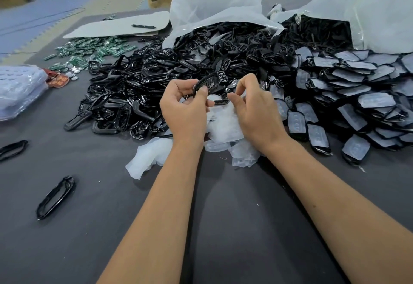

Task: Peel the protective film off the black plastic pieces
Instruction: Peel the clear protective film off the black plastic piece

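Black pieces (169, 78) heaped mid-bench, peeled films (223, 125) beneath, left hand (183, 109) pinched one piece (206, 83), right hand (254, 109) curled, contents unclear.

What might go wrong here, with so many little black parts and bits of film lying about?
Three risks, as judgements:
1. The left hand pinches the black piece only at one end, so a tug by the right hand might flick it out.
2. Peeled film heaps right under the hands and could hide parts.
3. The filmed pieces border the bare pile; a dropped piece may land in the wrong one.
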`<state>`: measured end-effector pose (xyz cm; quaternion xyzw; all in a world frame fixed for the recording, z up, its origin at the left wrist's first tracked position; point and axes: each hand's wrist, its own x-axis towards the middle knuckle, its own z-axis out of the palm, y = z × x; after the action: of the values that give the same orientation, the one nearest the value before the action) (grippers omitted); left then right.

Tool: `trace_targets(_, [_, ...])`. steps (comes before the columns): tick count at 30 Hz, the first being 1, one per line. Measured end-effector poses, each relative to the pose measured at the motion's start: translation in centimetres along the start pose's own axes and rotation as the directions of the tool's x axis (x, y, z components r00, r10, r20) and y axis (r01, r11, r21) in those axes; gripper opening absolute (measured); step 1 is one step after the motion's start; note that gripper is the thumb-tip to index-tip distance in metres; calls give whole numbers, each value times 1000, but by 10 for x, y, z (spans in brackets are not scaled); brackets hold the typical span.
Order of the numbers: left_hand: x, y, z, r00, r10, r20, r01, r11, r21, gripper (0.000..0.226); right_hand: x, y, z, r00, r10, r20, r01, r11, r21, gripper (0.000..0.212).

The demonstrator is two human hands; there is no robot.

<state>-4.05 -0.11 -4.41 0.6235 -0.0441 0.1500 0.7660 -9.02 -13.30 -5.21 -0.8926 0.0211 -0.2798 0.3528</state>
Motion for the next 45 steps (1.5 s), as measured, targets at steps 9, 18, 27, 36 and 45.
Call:
trace_targets(9, [-22, -8, 10, 992, 60, 110, -109, 844, 525, 14, -1, -2, 2, 989, -95, -116, 116, 975, 190, 18])
trace_targets(18, [-14, -4, 7, 997, -77, 23, 65, 941, 333, 17, 6, 4, -7, 957, 287, -37, -185, 706, 683, 26])
trace_targets(27, [-5, 1, 2, 984, -157, 85, 145, 980, 138, 19, 9, 8, -22, 897, 227, 380, -399, 43, 916, 31])
trace_targets(36, [-3, 0, 0, 972, -204, 120, 195, 977, 83, 22, 7, 2, -15, 929, 242, 281, -334, 215, 918, 23])
trace_targets(45, [-1, -1, -1, 964, -217, 154, 204, 974, 95, 17, 7, 3, -8, 942, 281, 185, -293, 416, 861, 18])
